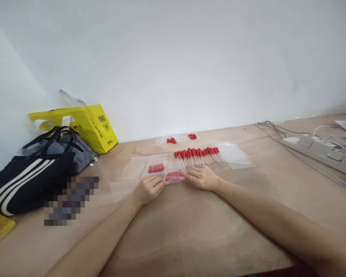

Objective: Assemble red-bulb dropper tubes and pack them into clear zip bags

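Note:
Between my hands is a clear plastic zip bag [174, 168] with several red-capped pieces inside. My left hand [150, 188] is closed on the bag's left corner, and my right hand [202, 177] pinches its right corner. Just beyond my right hand lies a row of red-capped thin sticks [200, 154], their pale shafts pointing towards me. A filled bag with red-capped pieces [156, 168] rests left of the held one. Flat clear bags [132, 168] lie further left, beside my left hand. More clear bags [235, 154] are stacked right of the row.
Small red caps [171, 141] lie on clear plastic near the wall. At left stand a yellow shopping bag [95, 127], a striped bag [82, 152] and a black bag [31, 184] with white stripes. A white power strip [320, 152] with grey cables lies at right.

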{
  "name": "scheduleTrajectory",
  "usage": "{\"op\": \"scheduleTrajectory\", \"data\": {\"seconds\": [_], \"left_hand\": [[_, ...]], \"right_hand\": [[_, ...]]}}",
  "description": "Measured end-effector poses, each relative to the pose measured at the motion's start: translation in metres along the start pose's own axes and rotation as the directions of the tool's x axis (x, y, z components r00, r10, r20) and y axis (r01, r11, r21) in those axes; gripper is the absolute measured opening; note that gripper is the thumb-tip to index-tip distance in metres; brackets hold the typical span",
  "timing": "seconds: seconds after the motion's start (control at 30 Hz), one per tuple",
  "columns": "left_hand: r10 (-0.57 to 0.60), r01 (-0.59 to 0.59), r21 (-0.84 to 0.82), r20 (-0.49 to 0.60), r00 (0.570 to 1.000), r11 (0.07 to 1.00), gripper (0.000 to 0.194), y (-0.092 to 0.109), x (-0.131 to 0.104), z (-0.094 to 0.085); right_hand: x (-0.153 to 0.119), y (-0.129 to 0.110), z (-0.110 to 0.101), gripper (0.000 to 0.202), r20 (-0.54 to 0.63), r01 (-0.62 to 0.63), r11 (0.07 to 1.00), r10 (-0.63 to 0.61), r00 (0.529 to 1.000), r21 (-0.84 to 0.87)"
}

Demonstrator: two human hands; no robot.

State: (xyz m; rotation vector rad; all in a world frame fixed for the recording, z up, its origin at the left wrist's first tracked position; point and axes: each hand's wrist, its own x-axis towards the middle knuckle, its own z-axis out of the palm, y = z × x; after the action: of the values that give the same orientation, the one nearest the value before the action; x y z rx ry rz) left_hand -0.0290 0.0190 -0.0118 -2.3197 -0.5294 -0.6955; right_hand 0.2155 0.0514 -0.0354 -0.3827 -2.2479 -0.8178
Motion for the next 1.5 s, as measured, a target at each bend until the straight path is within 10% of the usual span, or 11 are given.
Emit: {"op": "scheduleTrajectory", "data": {"seconds": [0.27,0.83,1.2,1.5], "left_hand": [[0.034,-0.035,0.031,0.026,0.999,0.999,0.027,0.001,0.003,-0.001],[0.046,-0.045,0.015,-0.073,0.996,0.999,0.011,0.014,0.028,0.018],[0.136,-0.134,0.05,-0.048,0.99,0.99,0.019,0.014,0.026,0.019],[0.127,-0.118,0.119,-0.064,0.99,0.986,0.01,0.003,0.019,0.008]], "right_hand": [[0.002,0.001,-0.003,0.02,0.007,0.183,0.982,-0.183,0.983,-0.052],[0.013,-0.01,0.006,0.024,0.017,-0.055,0.998,0.055,0.998,0.017],[0.016,-0.011,0.005,0.024,0.02,0.119,0.993,-0.119,0.993,-0.014],[0.009,-0.007,0.01,0.02,-0.016,-0.032,0.999,0.031,0.999,-0.039]]}}
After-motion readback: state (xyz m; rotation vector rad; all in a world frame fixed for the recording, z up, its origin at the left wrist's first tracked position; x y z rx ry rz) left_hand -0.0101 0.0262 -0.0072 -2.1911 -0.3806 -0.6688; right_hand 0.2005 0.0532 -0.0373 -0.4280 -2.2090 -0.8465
